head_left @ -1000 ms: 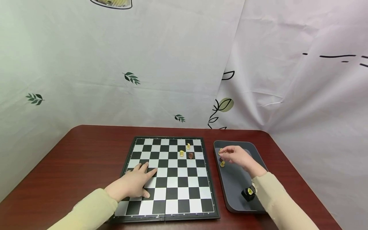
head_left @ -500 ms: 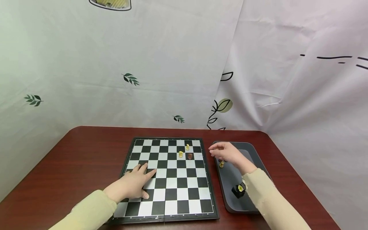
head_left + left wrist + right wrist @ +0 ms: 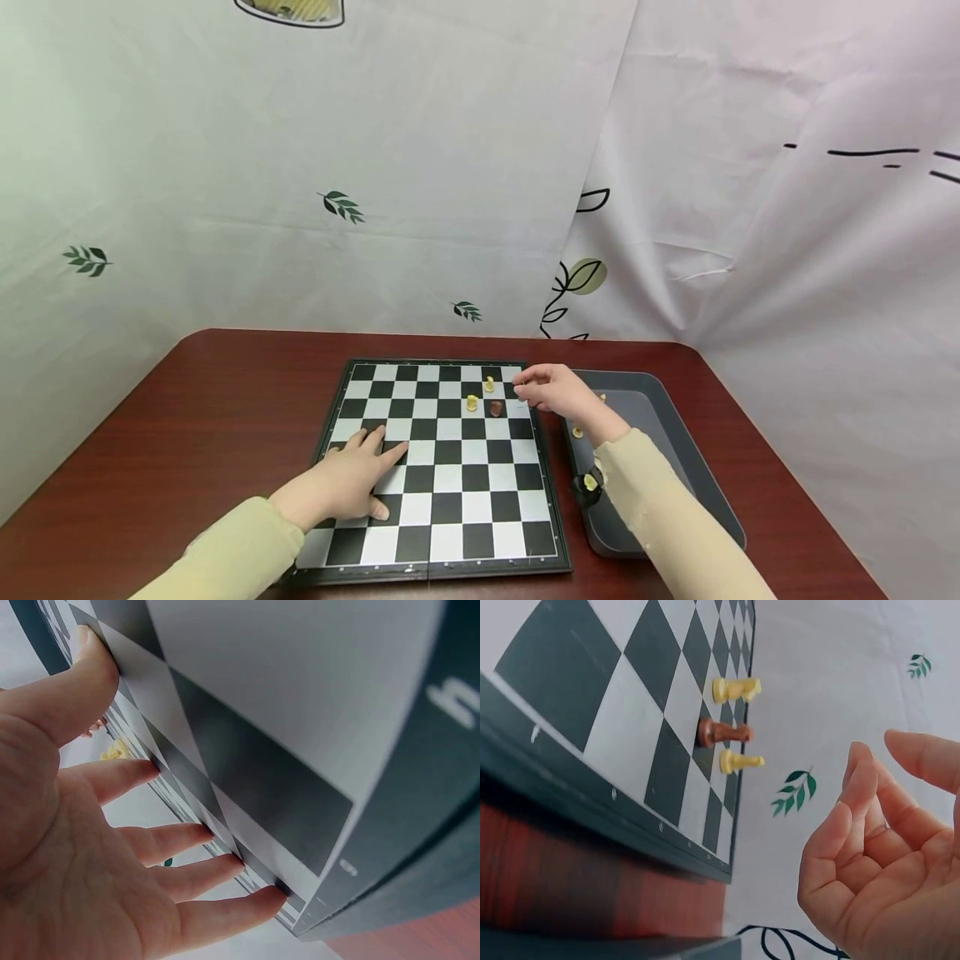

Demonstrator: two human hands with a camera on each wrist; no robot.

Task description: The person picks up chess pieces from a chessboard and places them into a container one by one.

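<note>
My left hand (image 3: 345,479) lies on the left part of the chessboard (image 3: 450,475), fingers spread; in the left wrist view its fingertips touch the squares. Over the board's far right edge hovers my right hand (image 3: 562,390), with fingers loosely bent. In the right wrist view a gap shows between thumb and fingertips, and nothing is held. Three pieces stand near the board's far right corner: a yellow knight (image 3: 735,690), a brown chess piece (image 3: 724,733) and a yellow pawn (image 3: 742,761). The right hand is just right of them.
A grey tray (image 3: 637,404) stands right of the board, partly hidden by the right forearm. Yellow chess pieces (image 3: 577,432) lie in it. The dark red table (image 3: 225,400) ends at a white patterned cloth (image 3: 420,167) behind.
My right hand has moved left, from among the pieces in the tray to the board's far right edge. The left hand and the three pieces on the board have stayed put.
</note>
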